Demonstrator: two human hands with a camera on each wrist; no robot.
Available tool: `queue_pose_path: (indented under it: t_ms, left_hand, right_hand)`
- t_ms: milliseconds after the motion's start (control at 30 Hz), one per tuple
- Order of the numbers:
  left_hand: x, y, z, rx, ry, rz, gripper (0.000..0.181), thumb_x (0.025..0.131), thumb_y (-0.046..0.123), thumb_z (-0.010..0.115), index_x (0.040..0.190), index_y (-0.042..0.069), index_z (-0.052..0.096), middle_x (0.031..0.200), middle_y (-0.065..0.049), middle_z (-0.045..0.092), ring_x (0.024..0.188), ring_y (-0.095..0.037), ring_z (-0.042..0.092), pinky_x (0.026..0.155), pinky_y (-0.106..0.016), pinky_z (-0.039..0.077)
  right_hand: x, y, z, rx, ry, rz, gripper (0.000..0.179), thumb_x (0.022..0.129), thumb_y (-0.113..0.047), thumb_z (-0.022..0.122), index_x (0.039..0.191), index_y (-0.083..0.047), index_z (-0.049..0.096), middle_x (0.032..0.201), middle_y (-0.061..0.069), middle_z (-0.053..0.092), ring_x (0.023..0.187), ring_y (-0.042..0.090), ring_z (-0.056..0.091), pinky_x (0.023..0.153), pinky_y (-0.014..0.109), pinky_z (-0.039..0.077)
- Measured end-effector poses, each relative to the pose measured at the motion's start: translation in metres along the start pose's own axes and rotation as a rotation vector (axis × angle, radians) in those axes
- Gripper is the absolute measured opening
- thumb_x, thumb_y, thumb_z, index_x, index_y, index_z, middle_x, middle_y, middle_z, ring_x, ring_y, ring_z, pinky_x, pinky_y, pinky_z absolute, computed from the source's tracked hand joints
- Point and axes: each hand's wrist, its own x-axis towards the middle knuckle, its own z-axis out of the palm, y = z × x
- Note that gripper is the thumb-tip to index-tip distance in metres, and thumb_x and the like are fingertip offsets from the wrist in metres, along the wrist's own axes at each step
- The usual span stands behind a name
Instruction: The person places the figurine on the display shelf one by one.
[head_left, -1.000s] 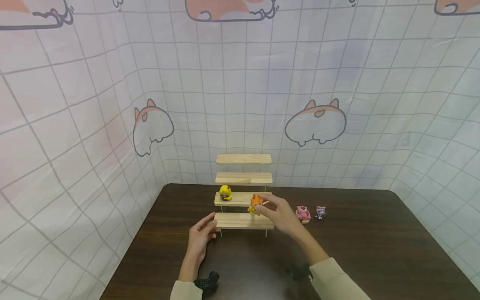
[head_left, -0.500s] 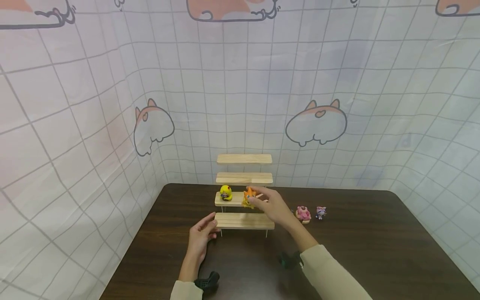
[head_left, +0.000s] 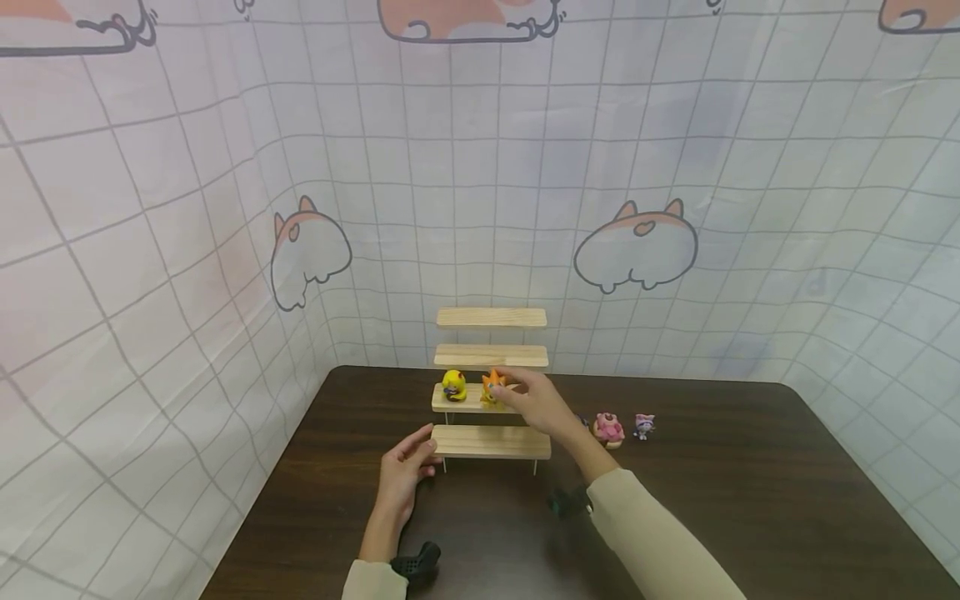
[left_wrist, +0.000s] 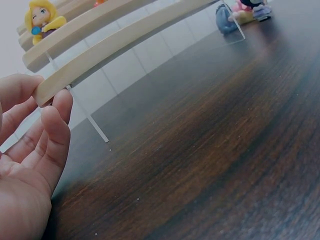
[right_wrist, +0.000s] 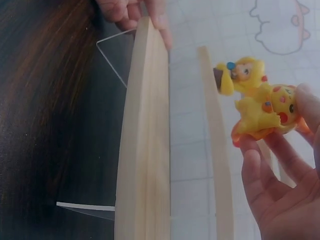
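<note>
A wooden tiered display rack stands on the dark table. My left hand (head_left: pixel 401 475) pinches the left end of its lowest board (head_left: pixel 491 440), thumb above and fingers below, as the left wrist view shows. In my right hand (head_left: pixel 542 408) is a yellow Pikachu figurine (right_wrist: pixel 260 110) with an orange hooded costume, held between thumb and fingers. It is at the second board from the bottom, right of a yellow-haired doll figurine (head_left: pixel 453 386) standing at that board's left end. Whether the Pikachu's base touches the wood I cannot tell.
On the table (head_left: pixel 712 492) right of the rack sit a pink figurine (head_left: pixel 608 429) and a small pink-and-purple figurine (head_left: pixel 644 427). A blue-grey figurine (left_wrist: pixel 226 20) is beside them, mostly hidden in the head view. Two higher boards (head_left: pixel 491 356) rise behind, before a grid-patterned cloth (head_left: pixel 480 208).
My right hand has carried the Pikachu figurine leftward and back, from over the lowest board to the second board beside the doll. The left hand keeps its grip on the lowest board.
</note>
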Motion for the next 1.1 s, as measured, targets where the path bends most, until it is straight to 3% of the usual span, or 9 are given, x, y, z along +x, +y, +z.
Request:
queue_pose_path:
  t_ms: [500,1100]
  left_hand:
    - [0.0,-0.001,0.0,-0.01,0.004,0.0,0.042,0.097,0.016,0.072,0.137,0.007,0.065,0.099,0.002,0.075,0.078,-0.011,0.072,0.064,-0.022,0.056]
    - [0.0,0.0,0.0,-0.012,0.005,-0.002,0.042,0.097,0.015,0.072,0.138,0.006,0.065,0.099,0.002,0.074,0.079,-0.011,0.072,0.064,-0.022,0.056]
  right_hand:
    - [0.013,0.01,0.004,-0.007,0.005,0.051,0.051,0.1,-0.032,0.068,0.147,-0.015,0.057,0.132,0.015,0.065,0.108,0.026,0.067,0.074,0.033,0.058]
    - [0.013,0.01,0.005,-0.021,0.014,0.053,0.049,0.1,-0.03,0.068,0.146,-0.017,0.058,0.135,0.017,0.064,0.112,0.03,0.067,0.076,0.034,0.058]
